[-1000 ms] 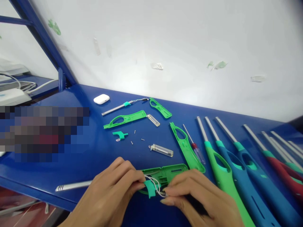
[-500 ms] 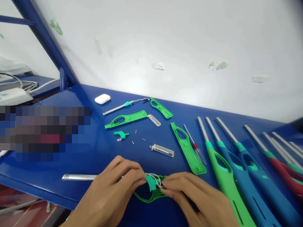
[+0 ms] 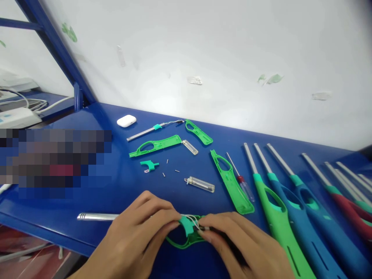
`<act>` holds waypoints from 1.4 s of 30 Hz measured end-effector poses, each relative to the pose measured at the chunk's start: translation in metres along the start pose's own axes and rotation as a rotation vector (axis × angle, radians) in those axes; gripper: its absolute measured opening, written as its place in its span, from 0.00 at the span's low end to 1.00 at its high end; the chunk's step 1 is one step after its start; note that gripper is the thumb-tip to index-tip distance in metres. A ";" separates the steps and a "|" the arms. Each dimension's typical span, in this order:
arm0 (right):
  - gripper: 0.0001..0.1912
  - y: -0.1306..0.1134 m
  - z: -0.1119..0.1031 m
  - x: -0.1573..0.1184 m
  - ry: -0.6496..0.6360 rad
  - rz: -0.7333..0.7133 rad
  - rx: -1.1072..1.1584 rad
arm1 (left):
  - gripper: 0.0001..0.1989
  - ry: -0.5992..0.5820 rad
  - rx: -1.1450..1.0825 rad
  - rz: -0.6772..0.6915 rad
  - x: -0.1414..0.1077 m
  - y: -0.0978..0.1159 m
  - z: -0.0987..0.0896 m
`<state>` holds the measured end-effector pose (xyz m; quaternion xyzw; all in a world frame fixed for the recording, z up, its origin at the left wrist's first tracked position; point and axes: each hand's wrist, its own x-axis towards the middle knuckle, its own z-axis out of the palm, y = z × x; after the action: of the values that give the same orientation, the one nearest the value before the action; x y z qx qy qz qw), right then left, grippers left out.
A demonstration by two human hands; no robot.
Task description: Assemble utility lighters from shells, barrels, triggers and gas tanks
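Low in the middle, a green half shell (image 3: 180, 245) lies under both hands, with a teal trigger piece (image 3: 187, 226) and thin white wires (image 3: 192, 217) at it. My left hand (image 3: 136, 232) has thumb and forefinger pinched at the left edge of the teal piece. A metal tube (image 3: 97, 217) sticks out to the left beyond that hand. My right hand (image 3: 240, 240) pinches a small dark part beside the wires; the fingers mostly hide it. Another green half shell (image 3: 232, 184) and a screwdriver (image 3: 244, 184) lie behind the right hand.
Clear fuel tanks (image 3: 200, 184), small screws (image 3: 164, 175), a loose teal trigger (image 3: 149, 166), more green shells (image 3: 157, 145), a wired metal tube (image 3: 141, 134) and a white case (image 3: 126, 121) lie farther back. Several whole lighters (image 3: 279, 213) line the right side. A white wall (image 3: 221, 46) rises behind.
The teal trigger piece has tilted slightly between the fingers. Both hands keep nearly the same places and their pinches.
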<state>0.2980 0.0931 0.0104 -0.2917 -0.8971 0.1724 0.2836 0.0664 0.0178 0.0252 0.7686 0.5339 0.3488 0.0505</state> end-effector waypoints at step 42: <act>0.10 -0.008 0.010 0.006 0.012 0.028 0.005 | 0.21 0.008 0.275 0.111 -0.007 -0.002 -0.005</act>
<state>0.2848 0.0896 0.0089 -0.3045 -0.8908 0.1771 0.2871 0.0608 0.0117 0.0245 0.7951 0.5335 0.2779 -0.0766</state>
